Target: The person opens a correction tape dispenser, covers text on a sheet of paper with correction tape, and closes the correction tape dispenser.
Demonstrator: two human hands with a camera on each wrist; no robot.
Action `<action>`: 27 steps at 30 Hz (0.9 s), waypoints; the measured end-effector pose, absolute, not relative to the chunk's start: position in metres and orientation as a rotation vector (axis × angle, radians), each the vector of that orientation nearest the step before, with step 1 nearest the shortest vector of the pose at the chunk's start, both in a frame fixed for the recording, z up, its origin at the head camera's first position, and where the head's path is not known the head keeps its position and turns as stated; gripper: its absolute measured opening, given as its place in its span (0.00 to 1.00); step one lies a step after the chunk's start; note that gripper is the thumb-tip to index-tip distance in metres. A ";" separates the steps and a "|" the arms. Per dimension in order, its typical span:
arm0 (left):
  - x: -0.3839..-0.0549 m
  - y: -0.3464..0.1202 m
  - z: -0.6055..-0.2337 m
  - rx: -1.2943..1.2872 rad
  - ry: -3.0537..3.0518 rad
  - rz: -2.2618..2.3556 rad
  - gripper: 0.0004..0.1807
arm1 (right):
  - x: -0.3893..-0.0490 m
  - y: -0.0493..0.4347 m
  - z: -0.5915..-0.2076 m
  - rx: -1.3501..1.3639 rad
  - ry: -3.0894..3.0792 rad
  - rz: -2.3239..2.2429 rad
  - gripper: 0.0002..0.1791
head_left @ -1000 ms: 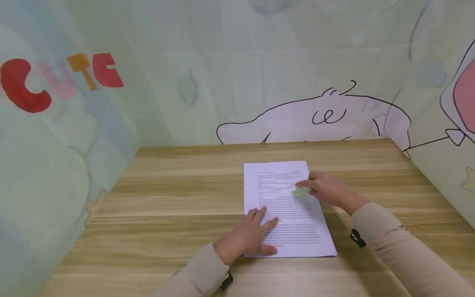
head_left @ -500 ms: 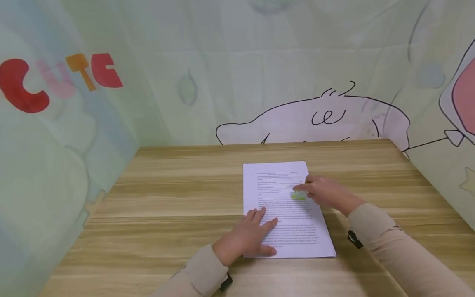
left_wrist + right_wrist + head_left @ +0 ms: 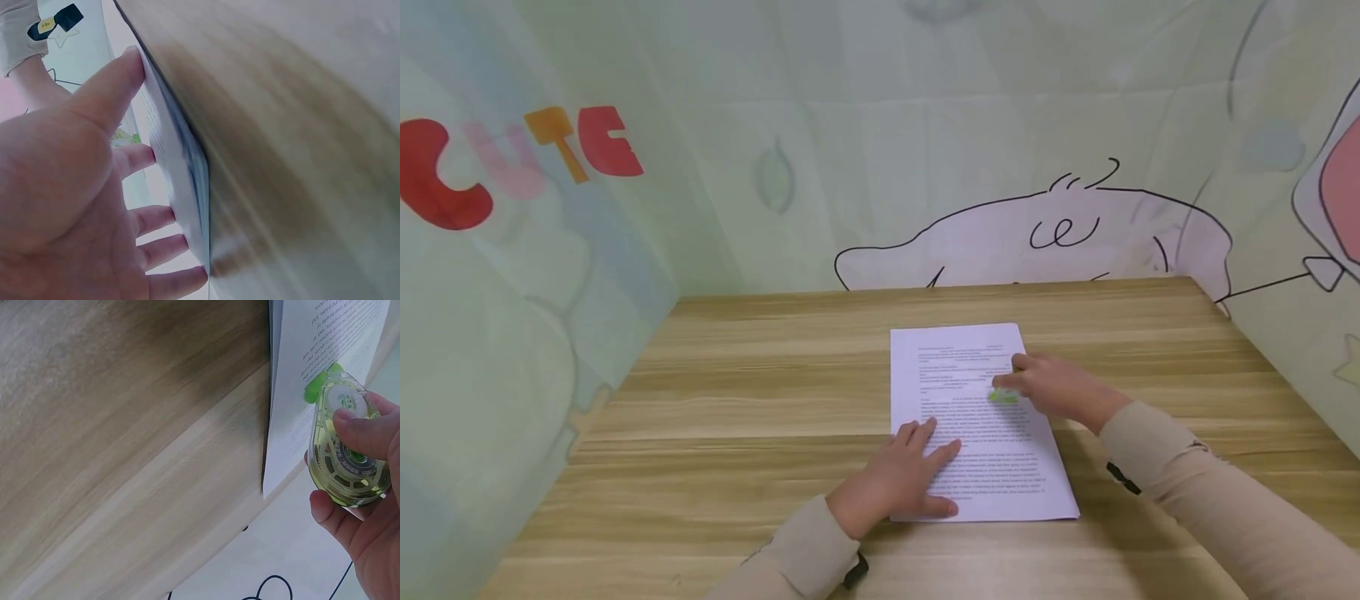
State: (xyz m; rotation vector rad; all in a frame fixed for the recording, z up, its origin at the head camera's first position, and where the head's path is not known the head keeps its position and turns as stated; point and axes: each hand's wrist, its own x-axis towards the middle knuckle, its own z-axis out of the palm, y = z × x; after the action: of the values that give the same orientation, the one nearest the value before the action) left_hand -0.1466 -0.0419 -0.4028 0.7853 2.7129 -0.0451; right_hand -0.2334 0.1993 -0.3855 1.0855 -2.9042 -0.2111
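A stack of printed sheets [image 3: 992,475] lies on the wooden table, its pages thick with lines of text. My left hand [image 3: 898,475] rests spread on the lower left of the top sheet; in the left wrist view its fingertips [image 3: 164,215] press along the paper. With my right hand [image 3: 1060,387] I grip a clear green correction tape dispenser [image 3: 330,472], the thumb on its round side. Its green tip [image 3: 316,386] meets the page among the printed lines, right of the middle. From the head view, most of the dispenser is hidden behind the fingers.
The wooden tabletop [image 3: 737,375] reaches back to a fabric backdrop [image 3: 722,167] with cartoon drawings. Another such printed wall [image 3: 497,333] stands on the left. Each wrist carries a dark strap, like the one at the right sleeve [image 3: 1122,477].
My right hand has shifted slightly left and toward me over the page with the correction tape dispenser. The left hand and the papers have stayed in place.
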 end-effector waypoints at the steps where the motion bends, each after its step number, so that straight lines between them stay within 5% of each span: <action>1: -0.147 -0.042 -0.402 0.785 2.713 -0.041 0.43 | -0.233 0.199 -0.385 1.087 -2.905 -0.214 0.27; 27: -0.147 -0.041 -0.403 0.779 2.707 -0.031 0.42 | -0.230 0.218 -0.387 1.031 -2.883 -0.220 0.25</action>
State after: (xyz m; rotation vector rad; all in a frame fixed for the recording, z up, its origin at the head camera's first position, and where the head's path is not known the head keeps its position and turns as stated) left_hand -0.1469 -0.0414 -0.4031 0.7786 2.7075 -0.0314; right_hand -0.2304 0.2184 -0.3874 1.0311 -2.8835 -0.2204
